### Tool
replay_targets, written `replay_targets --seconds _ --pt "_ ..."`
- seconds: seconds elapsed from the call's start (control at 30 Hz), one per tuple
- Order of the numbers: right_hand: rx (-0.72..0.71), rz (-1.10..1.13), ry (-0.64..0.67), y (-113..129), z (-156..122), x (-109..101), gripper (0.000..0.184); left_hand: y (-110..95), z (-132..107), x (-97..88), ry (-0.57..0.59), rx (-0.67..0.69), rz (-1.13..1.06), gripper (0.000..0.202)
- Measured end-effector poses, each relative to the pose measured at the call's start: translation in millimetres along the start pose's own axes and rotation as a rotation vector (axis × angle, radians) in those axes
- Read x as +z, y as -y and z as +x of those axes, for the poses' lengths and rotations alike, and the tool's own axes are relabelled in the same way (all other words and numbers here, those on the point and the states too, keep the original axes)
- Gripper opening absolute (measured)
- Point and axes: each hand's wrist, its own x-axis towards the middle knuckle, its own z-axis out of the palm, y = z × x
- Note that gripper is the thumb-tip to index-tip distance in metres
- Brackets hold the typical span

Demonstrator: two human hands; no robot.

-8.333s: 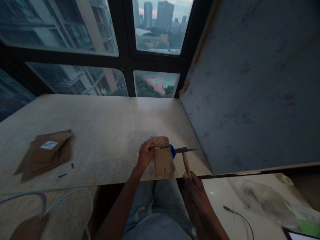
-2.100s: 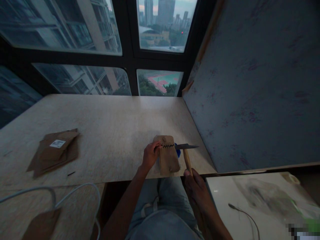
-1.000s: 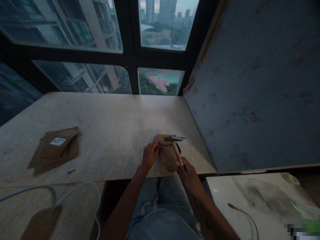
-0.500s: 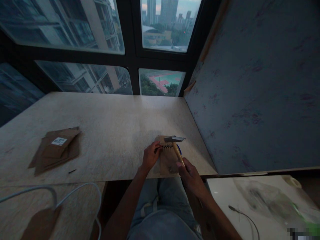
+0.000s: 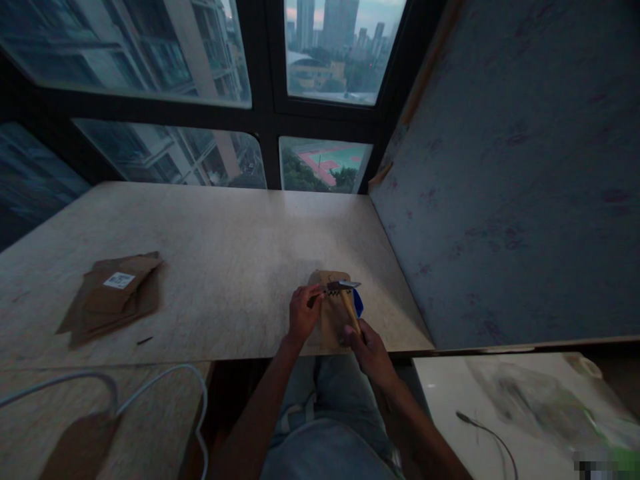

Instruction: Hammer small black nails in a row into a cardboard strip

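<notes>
A small brown piece (image 5: 331,313) with a row of dark zigzag stitches or nails across its upper part lies near the front edge of the pale wooden table (image 5: 210,267). My left hand (image 5: 301,315) pinches its left side at the end of that dark row. My right hand (image 5: 367,345) grips the wooden handle of a small hammer (image 5: 345,297). The metal head rests low over the dark row. A blue object (image 5: 358,303) peeks out from under the piece's right edge.
A stack of brown envelopes with a white label (image 5: 113,293) lies at the table's left. White cables (image 5: 150,387) loop over a lower board at front left. A grey panel (image 5: 510,173) stands upright on the right. A white surface with a thin wire (image 5: 480,433) sits at front right.
My right hand has brought the hammer from the right of the piece over onto it, and the head has dropped down to the dark row. My left hand keeps its pinch.
</notes>
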Motion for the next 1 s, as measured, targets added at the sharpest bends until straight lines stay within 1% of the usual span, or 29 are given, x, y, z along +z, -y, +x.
replay_targets --seconds 0.17,0.4,0.53,0.67,0.77,0.9,1.0 --pt "0.019 0.026 -0.014 -5 -1 3 0.036 1 -1 0.0 -0.01 0.003 0.016 0.018" --pt "0.007 0.032 -0.01 3 -3 -1 0.036 -4 3 -5.7 0.053 0.04 0.047 0.019" --pt "0.005 0.042 -0.019 6 -3 -2 0.035 -3 2 -5.8 0.049 0.077 0.052 0.021" --pt "0.014 0.055 -0.044 3 -3 -3 0.037 -3 3 -5.6 0.037 0.132 0.077 0.028" --pt "0.021 0.065 -0.055 2 -3 -3 0.038 -5 5 -6.4 0.049 0.142 0.085 0.034" --pt "0.046 0.091 -0.06 1 -4 -3 0.039 -11 12 -5.2 0.088 0.141 0.117 0.046" --pt "0.08 0.111 -0.077 0 -5 -3 0.039 -13 18 -2.0 0.143 0.129 0.126 0.053"
